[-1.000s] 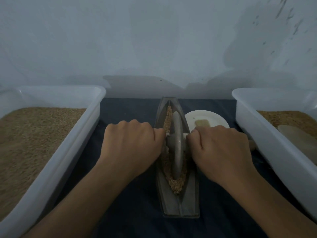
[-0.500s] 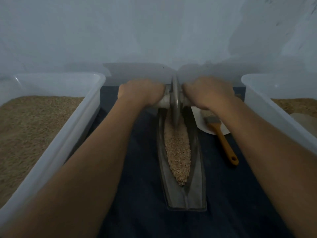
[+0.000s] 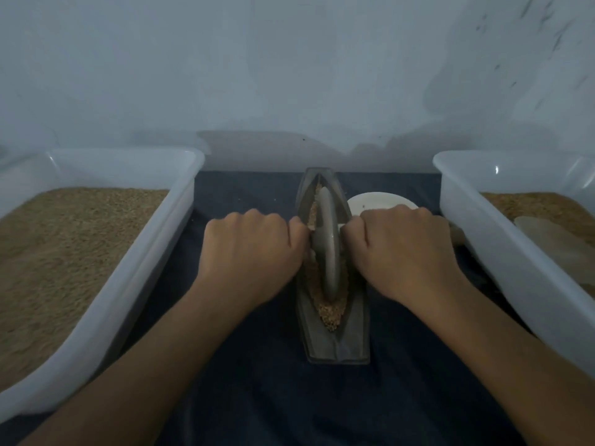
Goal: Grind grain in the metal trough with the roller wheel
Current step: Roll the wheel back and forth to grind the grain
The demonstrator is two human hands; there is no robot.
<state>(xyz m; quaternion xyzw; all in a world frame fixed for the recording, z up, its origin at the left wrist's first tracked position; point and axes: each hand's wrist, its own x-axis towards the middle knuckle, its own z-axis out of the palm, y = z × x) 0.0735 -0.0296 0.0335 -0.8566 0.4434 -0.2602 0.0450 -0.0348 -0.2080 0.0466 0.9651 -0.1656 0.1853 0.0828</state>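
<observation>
View: seen from the person's head, looking forward and down over both forearms at a work surface.
Trough: a long, narrow metal trough (image 3: 335,342) lies on the dark blue cloth (image 3: 257,381), running straight away from the viewer, its far tip near the wall.
Grain: coarse tan grain (image 3: 330,313) fills the trough's channel, showing at the near end and beside the wheel.
Roller wheel: a grey disc, the roller wheel (image 3: 328,249), stands on edge in the channel, about midway along the trough, with its rim down in the grain.
Left hand: the left hand (image 3: 249,252) is a fist, fingers curled round the wheel's handle on the left side; the handle itself is hidden under the fist.
Right hand: the right hand (image 3: 402,252) is curled the same way round the handle on the right side, knuckles up, just beside the disc.
Left bin: a white plastic bin (image 3: 180,214) sits left of the cloth, holding a level bed of tan grain.
Right bin: a second white plastic bin (image 3: 476,226) sits to the right, also holding grain, with a pale flat object (image 3: 553,239) lying on it; I cannot tell what it is.
Dish: a small white dish (image 3: 376,201) sits just right of the trough's far half, partly hidden behind the right hand.
Backdrop: a pale, scuffed wall (image 3: 289,75) rises directly behind everything.
</observation>
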